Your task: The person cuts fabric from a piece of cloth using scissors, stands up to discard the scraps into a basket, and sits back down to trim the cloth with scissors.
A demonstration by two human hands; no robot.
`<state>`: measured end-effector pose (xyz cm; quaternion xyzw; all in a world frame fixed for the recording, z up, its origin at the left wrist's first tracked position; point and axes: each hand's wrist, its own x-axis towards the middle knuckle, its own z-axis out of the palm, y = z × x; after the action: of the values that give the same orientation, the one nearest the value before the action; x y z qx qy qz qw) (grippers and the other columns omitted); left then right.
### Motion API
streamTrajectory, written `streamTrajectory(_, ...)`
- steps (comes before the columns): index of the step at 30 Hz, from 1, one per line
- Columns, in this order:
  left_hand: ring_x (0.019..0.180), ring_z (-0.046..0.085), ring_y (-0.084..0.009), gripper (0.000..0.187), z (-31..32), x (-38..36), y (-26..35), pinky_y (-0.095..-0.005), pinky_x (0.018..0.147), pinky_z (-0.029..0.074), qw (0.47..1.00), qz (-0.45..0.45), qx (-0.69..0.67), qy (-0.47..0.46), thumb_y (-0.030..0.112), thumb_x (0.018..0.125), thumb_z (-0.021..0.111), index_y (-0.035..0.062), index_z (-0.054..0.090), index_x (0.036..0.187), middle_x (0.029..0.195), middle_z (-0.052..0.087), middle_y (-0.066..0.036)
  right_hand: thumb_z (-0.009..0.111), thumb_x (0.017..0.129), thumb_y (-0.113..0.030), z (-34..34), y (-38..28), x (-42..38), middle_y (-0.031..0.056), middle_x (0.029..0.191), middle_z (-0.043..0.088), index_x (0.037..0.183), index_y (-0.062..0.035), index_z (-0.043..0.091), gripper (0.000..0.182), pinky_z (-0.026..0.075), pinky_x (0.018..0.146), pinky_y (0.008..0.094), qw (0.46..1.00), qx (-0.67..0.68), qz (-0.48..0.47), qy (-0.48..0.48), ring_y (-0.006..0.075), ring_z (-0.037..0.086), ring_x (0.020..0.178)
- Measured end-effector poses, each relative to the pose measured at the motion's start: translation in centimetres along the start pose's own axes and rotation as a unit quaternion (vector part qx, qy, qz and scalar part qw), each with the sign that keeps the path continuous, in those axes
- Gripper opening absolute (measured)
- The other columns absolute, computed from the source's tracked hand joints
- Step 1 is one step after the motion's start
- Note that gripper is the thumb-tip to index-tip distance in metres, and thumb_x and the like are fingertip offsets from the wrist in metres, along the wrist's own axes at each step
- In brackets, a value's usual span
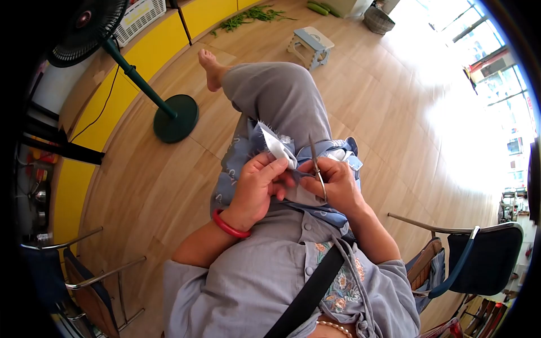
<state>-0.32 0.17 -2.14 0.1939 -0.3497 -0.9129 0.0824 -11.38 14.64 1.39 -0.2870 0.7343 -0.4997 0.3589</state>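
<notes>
Blue cloth with a white pattern lies bunched across my lap. With my left hand, a red bangle on its wrist, I pinch a folded piece whose white underside and frayed edge show. My right hand is closed around a pair of scissors, their blades pointing away from me, over my raised leg. The fingertips of my right hand also meet the cloth between the hands. Whether the blades are parted I cannot make out.
A green standing fan is at the left by yellow cabinets. Ahead are a small step stool, green vegetables on the floor and a woven basket. Chairs flank me, one being a dark chair at the right.
</notes>
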Motion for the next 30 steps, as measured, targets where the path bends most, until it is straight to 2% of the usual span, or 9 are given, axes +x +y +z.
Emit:
streamTrajectory(2,0.065,0.058,-0.0104,0.017,-0.5,-0.1,0.1,-0.0206,0.044,0.041,1.000,-0.012,-0.011,-0.010,0.021,0.088,0.059,0.0051,0.059,0.093,0.082,0.061,-0.003,0.066,0.076,-0.013,0.3,0.1,0.1,-0.0046,0.061,0.050,0.090,0.0003,0.064,0.020,0.033,0.048,0.0202,0.998,-0.035,-0.042,-0.022,0.0010,0.041,0.056)
streamTrajectory(5,0.065,0.058,-0.0098,0.017,-0.9,-0.4,0.5,-0.0205,0.044,0.041,0.996,-0.083,0.004,0.011,0.022,0.085,0.063,0.0065,0.060,0.093,0.079,0.061,-0.002,0.067,0.076,-0.012,1.1,-0.6,-0.3,-0.0044,0.063,0.052,0.090,-0.0015,0.064,0.018,0.035,0.051,0.0191,0.998,0.005,-0.030,-0.052,0.0013,0.044,0.057)
streamTrajectory(8,0.066,0.058,-0.0105,0.012,-1.1,-0.3,0.3,-0.0214,0.045,0.042,0.989,-0.101,0.111,0.010,0.019,0.087,0.060,0.0070,0.059,0.088,0.080,0.063,-0.003,0.066,0.076,-0.011,1.3,0.0,-0.4,-0.0033,0.064,0.054,0.089,-0.0015,0.064,0.016,0.038,0.051,0.0200,0.998,-0.028,-0.036,-0.050,0.0016,0.046,0.059)
streamTrajectory(11,0.057,0.055,-0.0083,0.014,-1.7,0.0,-0.5,-0.0197,0.044,0.040,0.995,-0.055,0.082,0.019,0.019,0.082,0.067,0.0056,0.062,0.085,0.072,0.061,-0.001,0.067,0.076,-0.011,1.1,0.5,-0.5,-0.0031,0.064,0.054,0.088,-0.0012,0.064,0.016,0.038,0.051,0.0204,0.996,-0.066,-0.055,-0.032,0.0017,0.046,0.059)
streamTrajectory(13,0.053,0.052,-0.0070,0.016,-1.7,-0.2,-0.1,-0.0193,0.044,0.039,0.984,-0.014,0.175,0.032,0.019,0.081,0.068,0.0046,0.062,0.084,0.071,0.060,-0.001,0.067,0.076,-0.012,0.7,0.7,-0.5,-0.0032,0.063,0.054,0.087,-0.0011,0.064,0.016,0.037,0.050,0.0204,0.993,-0.088,-0.078,-0.014,0.0017,0.046,0.058)
streamTrajectory(16,0.055,0.051,-0.0061,0.017,-1.4,-0.6,0.4,-0.0192,0.044,0.038,0.983,0.008,0.185,0.005,0.020,0.081,0.069,0.0042,0.062,0.084,0.070,0.059,-0.001,0.067,0.076,-0.014,0.3,0.1,-0.3,-0.0040,0.062,0.053,0.085,-0.0018,0.064,0.015,0.036,0.050,0.0199,0.995,-0.090,-0.033,-0.005,0.0016,0.045,0.058)
streamTrajectory(19,0.055,0.052,-0.0068,0.018,-0.4,-0.8,1.4,-0.0191,0.044,0.039,0.981,-0.016,0.188,-0.041,0.020,0.081,0.069,0.0042,0.061,0.084,0.069,0.058,-0.001,0.065,0.077,-0.018,0.1,-0.6,-0.1,-0.0012,0.056,0.050,0.083,0.0001,0.064,0.019,0.036,0.048,0.0233,0.999,-0.045,-0.026,-0.007,0.0032,0.043,0.054)
streamTrajectory(26,0.056,0.053,-0.0074,0.016,-0.3,-0.2,0.3,-0.0196,0.045,0.040,0.995,-0.058,0.075,-0.022,0.018,0.082,0.068,0.0038,0.062,0.086,0.070,0.059,-0.001,0.064,0.078,-0.016,0.3,-0.7,-0.2,-0.0043,0.061,0.051,0.086,0.0003,0.063,0.018,0.036,0.050,0.0212,0.998,0.044,0.007,-0.047,0.0026,0.044,0.057)
streamTrajectory(30,0.058,0.052,-0.0065,0.009,-0.3,-0.6,0.9,-0.0193,0.048,0.040,0.988,0.028,0.149,0.025,0.013,0.082,0.067,0.0044,0.064,0.084,0.071,0.059,0.000,0.063,0.079,-0.012,-0.3,-0.8,-0.2,-0.0051,0.063,0.051,0.086,0.0007,0.062,0.014,0.035,0.050,0.0198,0.999,-0.012,-0.014,-0.034,0.0018,0.043,0.058)
